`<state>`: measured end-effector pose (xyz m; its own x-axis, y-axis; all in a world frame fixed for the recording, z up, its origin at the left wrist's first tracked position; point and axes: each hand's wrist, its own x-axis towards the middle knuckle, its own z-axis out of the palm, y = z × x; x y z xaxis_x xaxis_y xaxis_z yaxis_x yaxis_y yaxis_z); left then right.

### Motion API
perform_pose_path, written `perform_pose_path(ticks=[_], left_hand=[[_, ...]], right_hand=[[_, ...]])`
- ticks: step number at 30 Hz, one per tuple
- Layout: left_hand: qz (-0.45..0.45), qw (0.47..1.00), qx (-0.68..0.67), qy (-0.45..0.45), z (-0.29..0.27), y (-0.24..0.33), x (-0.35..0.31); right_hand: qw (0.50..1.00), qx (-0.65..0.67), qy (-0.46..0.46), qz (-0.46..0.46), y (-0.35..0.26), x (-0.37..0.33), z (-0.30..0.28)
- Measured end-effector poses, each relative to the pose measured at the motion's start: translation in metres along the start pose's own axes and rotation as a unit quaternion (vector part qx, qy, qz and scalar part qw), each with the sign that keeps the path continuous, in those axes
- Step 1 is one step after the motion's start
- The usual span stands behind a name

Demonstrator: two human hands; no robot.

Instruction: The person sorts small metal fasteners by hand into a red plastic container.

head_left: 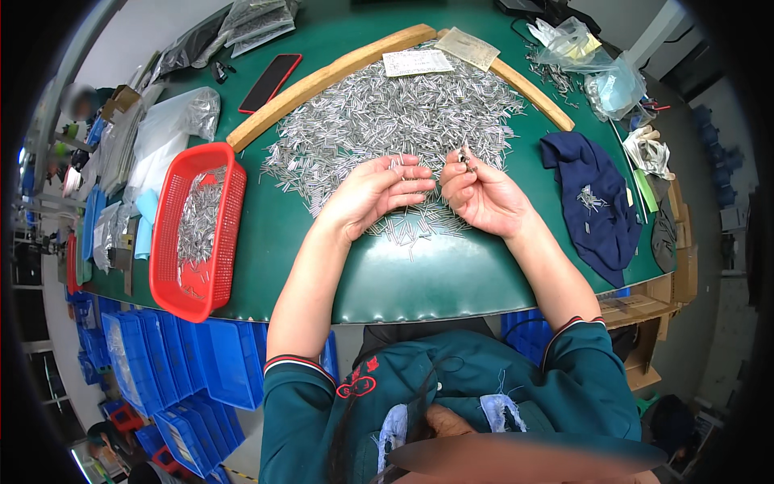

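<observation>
A wide heap of small silvery metal pins (387,105) covers the middle of the green table. At the near edge of this heap is my left hand (375,194), its fingers stretched out to the right and slightly apart. Whether a pin lies against those fingers is too small to tell. Just across from it, my right hand (488,198) is closed, with thumb and fingertips pinching a few small metal pins (463,156). Loose pins (419,222) are scattered on the table below and between both hands.
Wooden strips (322,81) border the heap's far side, with a paper label (418,63) on the pins. A red basket (222,278) holding pins stands left. A dark blue cloth (597,230) with several pins lies right. A phone (270,83) lies far left.
</observation>
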<state>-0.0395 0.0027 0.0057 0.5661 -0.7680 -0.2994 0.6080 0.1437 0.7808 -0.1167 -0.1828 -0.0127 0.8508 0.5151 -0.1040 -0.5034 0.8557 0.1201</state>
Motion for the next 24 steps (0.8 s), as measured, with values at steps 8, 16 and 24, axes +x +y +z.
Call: perform_pose_path(ticks=[8, 16, 24], left_hand=[[0.010, 0.997, 0.078, 0.013, 0.000, 0.001, -0.002], [0.078, 0.977, 0.197, 0.026, 0.004, -0.003, 0.000], [0.125, 0.962, 0.240, 0.019, 0.006, -0.011, 0.001]], right_hand=[[1.000, -0.018, -0.005, -0.006, 0.003, 0.000, 0.004], [0.989, -0.122, 0.045, -0.067, 0.001, 0.000, 0.003], [0.884, -0.417, 0.169, -0.125, 0.013, 0.001, 0.012]])
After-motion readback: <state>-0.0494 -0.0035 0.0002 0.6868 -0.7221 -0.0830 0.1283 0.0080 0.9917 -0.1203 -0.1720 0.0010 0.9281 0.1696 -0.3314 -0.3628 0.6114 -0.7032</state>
